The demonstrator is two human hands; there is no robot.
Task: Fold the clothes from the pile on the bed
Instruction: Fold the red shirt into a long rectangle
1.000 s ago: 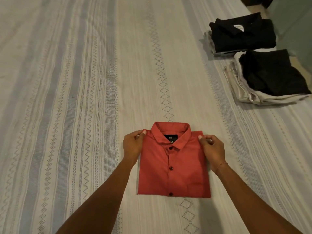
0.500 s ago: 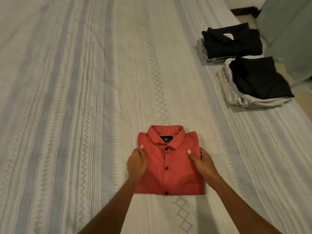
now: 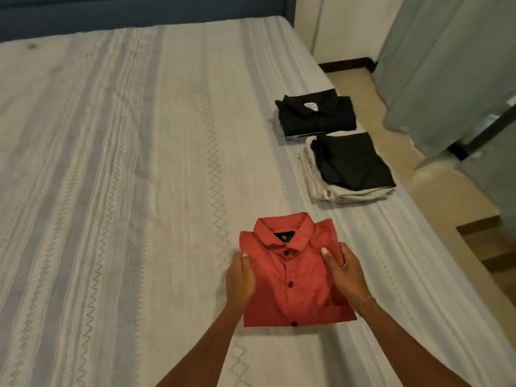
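A folded red shirt point(image 3: 293, 277) with dark buttons and its collar pointing away from me lies over the striped bedspread point(image 3: 125, 177). My left hand point(image 3: 239, 277) grips its left edge, thumb on top and fingers under. My right hand point(image 3: 344, 272) grips its right edge the same way. Whether the shirt is lifted off the bed or still resting on it, I cannot tell.
Two stacks of folded clothes sit near the bed's right edge: a black collared shirt point(image 3: 317, 114) on the far stack, a black garment on pale folded clothes point(image 3: 349, 166) nearer. Beyond the edge are the floor point(image 3: 446, 208), a curtain point(image 3: 452, 65) and a dark headboard point(image 3: 139, 12).
Both hands slid from the shirt's shoulders down to its side edges and took hold there. The view has lifted toward the right side of the bed.
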